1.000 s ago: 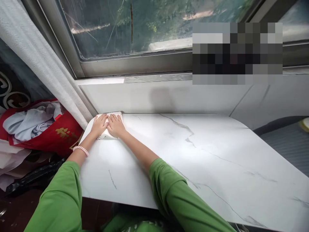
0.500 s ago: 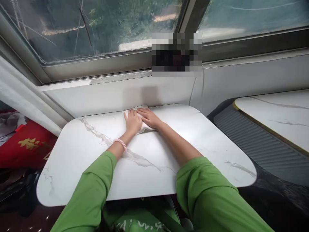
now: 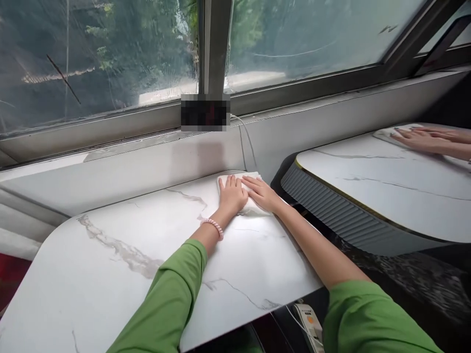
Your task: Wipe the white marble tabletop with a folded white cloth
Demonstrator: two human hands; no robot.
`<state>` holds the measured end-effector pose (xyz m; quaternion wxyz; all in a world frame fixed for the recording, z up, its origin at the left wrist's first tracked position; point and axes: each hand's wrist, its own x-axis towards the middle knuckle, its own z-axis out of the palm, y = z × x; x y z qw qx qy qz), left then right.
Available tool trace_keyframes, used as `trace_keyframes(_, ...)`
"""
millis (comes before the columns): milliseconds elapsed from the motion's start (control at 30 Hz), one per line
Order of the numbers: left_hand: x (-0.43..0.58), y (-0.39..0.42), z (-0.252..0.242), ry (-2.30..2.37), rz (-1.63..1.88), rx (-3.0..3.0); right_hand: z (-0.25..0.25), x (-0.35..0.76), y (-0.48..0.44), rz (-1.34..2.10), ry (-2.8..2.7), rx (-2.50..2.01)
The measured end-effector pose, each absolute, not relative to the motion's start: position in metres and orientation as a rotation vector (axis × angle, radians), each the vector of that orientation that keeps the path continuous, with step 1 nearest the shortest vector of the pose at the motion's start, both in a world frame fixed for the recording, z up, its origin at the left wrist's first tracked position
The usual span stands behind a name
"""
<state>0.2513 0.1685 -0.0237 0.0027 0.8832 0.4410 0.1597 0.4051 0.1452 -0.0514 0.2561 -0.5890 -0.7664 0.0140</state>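
A white cloth (image 3: 253,210) lies at the far right corner of the marble-patterned white table (image 3: 121,304). My left hand (image 3: 233,194) presses flat on it, fingers stretched out and slightly spread. Beside it, my right hand (image 3: 262,193) rests flat on the same cloth, with its fingers pointing left toward the left hand. Neither hand grips the cloth; part of it is hidden beneath them. A pink-and-white coiled band (image 3: 213,227) circles my left wrist.
Another person's hands (image 3: 423,138) press a white cloth (image 3: 382,133) on a second white table (image 3: 368,186) at the right. A low wall (image 3: 147,171) and window run behind. A pixelated object (image 3: 205,113) with a cable sits on the sill. A power strip (image 3: 309,323) is below.
My hands and the cloth have slid right along the table's far edge to its right corner. The view has turned right, bringing the other person's hands into sight.
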Motion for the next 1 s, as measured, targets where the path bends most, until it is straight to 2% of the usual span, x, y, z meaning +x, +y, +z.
trace_keyframes(267, 0.256, 0.124, -0.025, 1.206, 0.524, 2.832, -0.051, 0.409, 0.086, -0.103, -2.051, -1.749)
trace_keyframes(600, 0.190, 0.098, -0.027, 1.205, 0.430, 2.826, -0.044, 0.328, 0.058, -0.114, -2.027, -1.836)
trace_keyframes(800, 0.092, 0.114, -0.023, 1.269, 0.303, 2.832, -0.044, 0.229, 0.078, -0.071, -2.052, -1.782)
trace_keyframes(1000, -0.078, 0.123, -0.006, 1.440, 0.184, 2.829, -0.032, 0.057, 0.102, 0.072, -2.113, -1.651)
